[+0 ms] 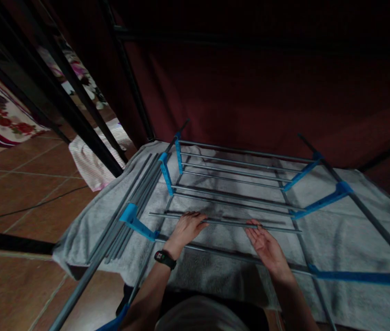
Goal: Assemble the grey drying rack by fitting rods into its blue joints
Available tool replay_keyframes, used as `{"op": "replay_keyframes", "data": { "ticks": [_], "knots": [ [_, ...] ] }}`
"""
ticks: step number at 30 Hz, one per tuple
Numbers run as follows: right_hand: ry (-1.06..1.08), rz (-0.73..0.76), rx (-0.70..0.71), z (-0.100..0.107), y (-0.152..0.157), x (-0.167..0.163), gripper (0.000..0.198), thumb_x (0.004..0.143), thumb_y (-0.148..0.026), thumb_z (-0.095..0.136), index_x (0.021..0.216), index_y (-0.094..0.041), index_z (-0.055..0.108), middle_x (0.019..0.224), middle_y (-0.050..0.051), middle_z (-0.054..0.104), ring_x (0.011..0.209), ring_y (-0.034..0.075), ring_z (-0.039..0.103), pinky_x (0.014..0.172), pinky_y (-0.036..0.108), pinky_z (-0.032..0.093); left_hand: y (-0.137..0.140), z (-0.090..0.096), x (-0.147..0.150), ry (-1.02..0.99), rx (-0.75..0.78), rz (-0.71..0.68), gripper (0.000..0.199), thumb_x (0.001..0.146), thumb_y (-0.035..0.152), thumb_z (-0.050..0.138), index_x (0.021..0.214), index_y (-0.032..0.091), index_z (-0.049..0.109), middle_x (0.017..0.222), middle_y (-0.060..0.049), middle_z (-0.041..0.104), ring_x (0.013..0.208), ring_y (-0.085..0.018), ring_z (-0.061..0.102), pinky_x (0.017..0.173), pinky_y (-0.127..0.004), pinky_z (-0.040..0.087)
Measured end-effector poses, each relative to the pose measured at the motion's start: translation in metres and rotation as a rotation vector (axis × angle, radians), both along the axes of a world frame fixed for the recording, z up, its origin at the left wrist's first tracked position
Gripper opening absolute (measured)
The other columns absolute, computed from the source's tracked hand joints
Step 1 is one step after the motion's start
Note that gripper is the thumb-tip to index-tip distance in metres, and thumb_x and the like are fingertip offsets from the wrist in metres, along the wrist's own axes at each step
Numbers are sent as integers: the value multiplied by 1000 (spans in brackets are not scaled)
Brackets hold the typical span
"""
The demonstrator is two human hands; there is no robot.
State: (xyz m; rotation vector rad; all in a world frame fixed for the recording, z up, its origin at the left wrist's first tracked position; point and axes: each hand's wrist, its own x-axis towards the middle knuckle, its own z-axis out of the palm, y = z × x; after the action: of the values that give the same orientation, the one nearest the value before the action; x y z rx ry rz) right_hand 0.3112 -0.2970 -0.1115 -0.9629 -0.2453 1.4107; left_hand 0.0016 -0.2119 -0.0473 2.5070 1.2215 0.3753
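Note:
A thin grey metal tube (225, 223) lies crosswise in front of me, level with the frame of a half-built rack. My left hand (189, 227) wears a dark wristband (165, 259) and is closed over this tube from above, left of its middle. With the palm turned up, my right hand (264, 244) has its fingers curled under the tube toward the right end. Blue plastic brackets (138, 223) join the rack's long side poles (370, 219). Several crossbars (232, 200) span between the brackets farther back. A crossbar (211, 250) also runs nearer to me, below the held tube.
A bundle of loose grey tubes (134, 207) lies to the left on a grey blanket (360, 230). Behind the rack hangs a dark red cloth (236, 101), with black metal posts (77, 99) at left. A striped cloth (89, 158) and a cable (32, 202) lie on the tiled floor.

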Motion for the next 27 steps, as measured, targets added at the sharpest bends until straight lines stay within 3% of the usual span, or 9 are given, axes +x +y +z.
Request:
{"op": "replay_keyframes", "data": {
  "ticks": [4, 11, 21, 27],
  "knots": [
    [-25, -35, -71, -14, 0, 0, 22, 77, -30, 84, 96, -24, 76, 110, 4, 75, 110, 21, 71, 109, 39, 55, 0, -8, 3, 38, 11, -14, 24, 103, 31, 53, 119, 22, 68, 110, -8, 74, 105, -24, 68, 94, -38, 51],
    [-60, -41, -230, -34, 6, 7, 24, 77, -41, 85, 88, -26, 70, 90, 4, 71, 101, 21, 74, 98, 33, 62, -2, -16, 14, 150, 6, -100, 27, 106, 32, 44, 111, 20, 67, 109, -9, 70, 105, -24, 65, 91, -37, 49],
    [-49, -1, -239, -34, 8, 13, 25, 70, -25, 85, 90, -25, 71, 100, 5, 75, 109, 24, 73, 104, 40, 59, 1, -29, 18, 181, 38, -109, 25, 105, 28, 45, 114, 18, 66, 109, -10, 71, 107, -24, 65, 96, -39, 47],
    [-92, 15, -244, -41, 7, 10, 25, 72, -32, 87, 89, -24, 71, 100, 7, 75, 109, 25, 74, 100, 40, 60, 6, -27, 18, 180, 32, -148, 29, 105, 33, 48, 125, 20, 65, 113, -9, 70, 108, -24, 65, 96, -39, 48]
  ]
}}
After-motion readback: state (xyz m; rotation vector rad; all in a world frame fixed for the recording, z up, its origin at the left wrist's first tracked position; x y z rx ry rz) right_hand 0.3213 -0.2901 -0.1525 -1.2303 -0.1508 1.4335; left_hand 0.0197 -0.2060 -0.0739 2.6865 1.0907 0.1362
